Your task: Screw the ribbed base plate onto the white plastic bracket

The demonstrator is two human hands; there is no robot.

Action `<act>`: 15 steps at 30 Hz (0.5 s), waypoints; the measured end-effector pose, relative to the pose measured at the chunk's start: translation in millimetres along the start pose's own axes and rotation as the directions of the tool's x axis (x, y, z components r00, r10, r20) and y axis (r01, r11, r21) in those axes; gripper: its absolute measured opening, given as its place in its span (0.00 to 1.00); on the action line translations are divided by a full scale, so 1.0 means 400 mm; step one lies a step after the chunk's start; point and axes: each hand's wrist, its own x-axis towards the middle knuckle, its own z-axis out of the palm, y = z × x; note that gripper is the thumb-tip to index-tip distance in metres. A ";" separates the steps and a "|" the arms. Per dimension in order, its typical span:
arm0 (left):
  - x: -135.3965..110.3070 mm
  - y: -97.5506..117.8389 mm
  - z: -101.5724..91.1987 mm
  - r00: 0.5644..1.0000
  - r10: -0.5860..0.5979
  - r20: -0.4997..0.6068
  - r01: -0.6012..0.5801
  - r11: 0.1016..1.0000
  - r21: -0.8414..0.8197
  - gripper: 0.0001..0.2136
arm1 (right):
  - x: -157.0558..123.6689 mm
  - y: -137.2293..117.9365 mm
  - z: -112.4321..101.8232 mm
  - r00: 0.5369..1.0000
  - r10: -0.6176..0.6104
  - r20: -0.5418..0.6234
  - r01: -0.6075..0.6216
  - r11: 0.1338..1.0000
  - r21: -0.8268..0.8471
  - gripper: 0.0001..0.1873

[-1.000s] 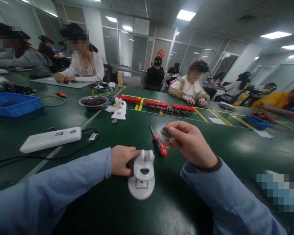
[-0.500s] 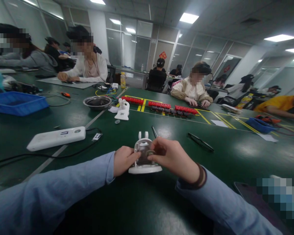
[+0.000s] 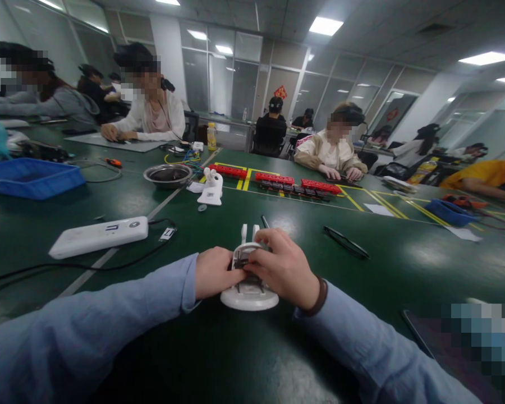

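Observation:
A white plastic housing point(image 3: 249, 302) with a rounded base, an open hollow body and two upright prongs is in front of me at the table's middle. My left hand point(image 3: 214, 273) grips its left side, with the thumb reaching across the hollow. My right hand point(image 3: 287, 270) is closed, with its fingertips inside the hollow close to the left thumb. Something small and dark shows at the fingertips, but the fingers hide most of it. Behind the housing lies a thin pen-like rod point(image 3: 265, 221). A similar white part point(image 3: 211, 188) stands farther back, with a small clear disc point(image 3: 202, 208) beside it.
A white power bank-like box point(image 3: 99, 237) with a black cable lies left. Beyond are a blue tray point(image 3: 31, 182), a metal bowl point(image 3: 167, 175) and red blocks point(image 3: 274, 178). Black glasses point(image 3: 345, 242) lie right. Other people sit around the table.
My right hand has moved left and deeper over the hollow. The round greyish piece that showed between its finger and thumb is now mostly hidden. The housing has tilted slightly.

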 end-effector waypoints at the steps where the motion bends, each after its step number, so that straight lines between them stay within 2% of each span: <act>1: 0.000 0.001 -0.001 1.000 -0.004 -0.008 0.004 1.000 0.028 0.14 | 0.000 0.001 0.000 1.000 -0.027 0.006 0.027 0.999 -0.017 0.04; 5: 0.003 0.000 -0.009 1.000 -0.008 0.000 0.008 0.999 0.054 0.14 | -0.003 0.001 -0.006 0.993 -0.053 0.104 0.056 0.998 -0.021 0.06; 9: 0.006 -0.007 -0.016 0.999 -0.027 -0.043 0.028 0.999 0.019 0.13 | -0.002 -0.008 -0.011 0.985 0.071 0.156 -0.092 0.986 0.136 0.10; 12: 0.013 -0.019 -0.005 1.000 -0.014 -0.008 0.012 0.979 -0.202 0.12 | 0.002 -0.006 -0.009 0.944 0.239 0.228 -0.301 0.906 0.297 0.18; 15: 0.034 -0.029 0.027 0.998 0.068 0.007 -0.054 0.852 -0.521 0.09 | 0.002 0.019 0.002 0.856 0.309 0.414 -0.486 0.753 0.443 0.23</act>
